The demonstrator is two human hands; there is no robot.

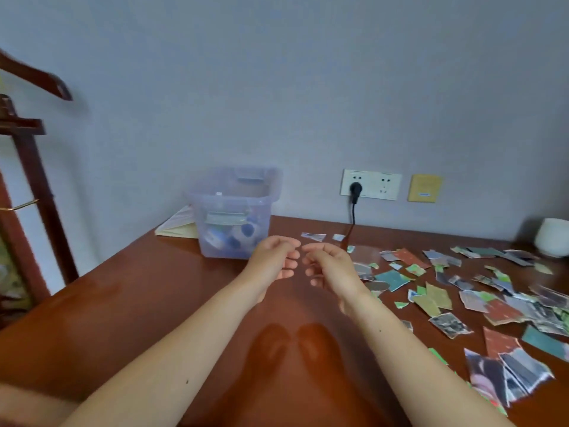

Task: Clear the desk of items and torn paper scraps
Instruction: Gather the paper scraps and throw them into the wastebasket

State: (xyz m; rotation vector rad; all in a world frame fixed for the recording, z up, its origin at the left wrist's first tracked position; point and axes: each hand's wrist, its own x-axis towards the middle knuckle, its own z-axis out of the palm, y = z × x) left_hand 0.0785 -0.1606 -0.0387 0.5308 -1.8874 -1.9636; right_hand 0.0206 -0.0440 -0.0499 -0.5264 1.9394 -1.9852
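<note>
Currently, the head view is showing the following.

1. Hands: the left hand [274, 260] and the right hand [328, 266] are hovering side by side above the worktop [138, 303], close together but apart. The fingers [288, 263] of both hands are loosely curled and holding nothing.
2. Container: a translucent plastic bin [234, 211] is standing on the worktop against the wall, just beyond the left hand. Small blue and white items [231, 238] are lying at its bottom; their identity is too blurred to tell.
3. Task material: the torn paper scraps [462, 291] are lying spread across the right half of the worktop, from near the right hand out to the right edge of the view. The left half of the worktop is bare.
4. Other things: a folded yellow paper [178, 224] is lying behind the bin on its left. A white round object [552, 237] is standing at the far right. A black plug [356, 189] is sitting in the wall socket, its cable running down to the worktop.
5. Step in hand (judgement): the loose items appear to be binned already, and the scraps are remaining untouched.
6. Next move (judgement): the hands are needing to travel right, rake the flat scraps into a pile, then pinch or scoop them. Thin pieces lying flush on the glossy surface are likely to resist lifting.
</note>
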